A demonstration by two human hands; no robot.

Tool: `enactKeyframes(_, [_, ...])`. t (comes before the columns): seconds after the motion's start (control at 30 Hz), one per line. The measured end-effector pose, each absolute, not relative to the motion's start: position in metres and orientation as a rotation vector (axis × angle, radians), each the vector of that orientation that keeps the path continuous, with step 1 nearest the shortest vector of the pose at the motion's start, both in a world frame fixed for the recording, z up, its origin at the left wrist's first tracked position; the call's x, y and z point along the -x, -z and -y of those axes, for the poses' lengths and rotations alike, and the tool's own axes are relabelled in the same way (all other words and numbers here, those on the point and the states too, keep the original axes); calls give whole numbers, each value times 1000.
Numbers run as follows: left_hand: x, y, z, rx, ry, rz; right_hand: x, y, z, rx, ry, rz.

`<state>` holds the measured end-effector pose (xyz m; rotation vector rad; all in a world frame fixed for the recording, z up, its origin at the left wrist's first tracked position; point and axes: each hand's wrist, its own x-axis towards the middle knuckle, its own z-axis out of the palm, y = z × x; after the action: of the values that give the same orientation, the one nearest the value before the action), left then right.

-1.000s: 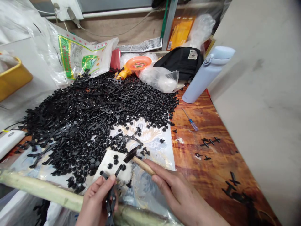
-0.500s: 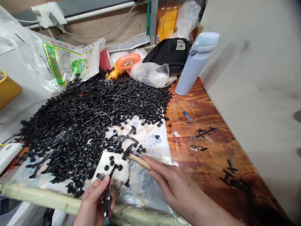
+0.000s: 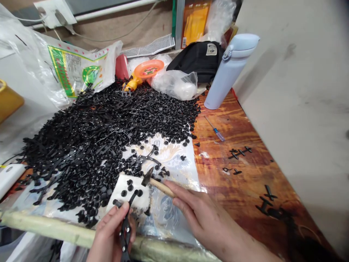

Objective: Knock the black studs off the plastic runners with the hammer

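Note:
My left hand [image 3: 111, 233] pinches a black strap-like plastic part [image 3: 125, 226], whose far end lies on a small white block [image 3: 133, 196]. Several black buttons sit on that block. My right hand [image 3: 201, 218] grips the wooden handle of a small hammer [image 3: 152, 181], its black head raised just above the block's far right corner. A large heap of black plastic straps and round caps [image 3: 103, 131] covers the table beyond both hands.
A light blue bottle [image 3: 228, 71] stands at the back right near a black pouch [image 3: 203, 58]. A small screwdriver [image 3: 215, 129] and a few loose black parts [image 3: 240, 153] lie on the wooden tabletop [image 3: 240, 189]. Plastic bags sit at the back, a white device [image 3: 8, 176] at left.
The view has shifted slightly. Both hands keep nearly the same pose; the hammer head stays over the white block.

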<state>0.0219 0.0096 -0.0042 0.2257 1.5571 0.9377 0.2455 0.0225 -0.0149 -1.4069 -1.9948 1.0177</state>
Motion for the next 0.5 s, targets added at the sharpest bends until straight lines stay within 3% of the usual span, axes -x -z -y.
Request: enactKeyframes(0.5, [-24, 6, -6, -225, -972, -1621, -247, 19, -20, 1432, -1031, 2074])
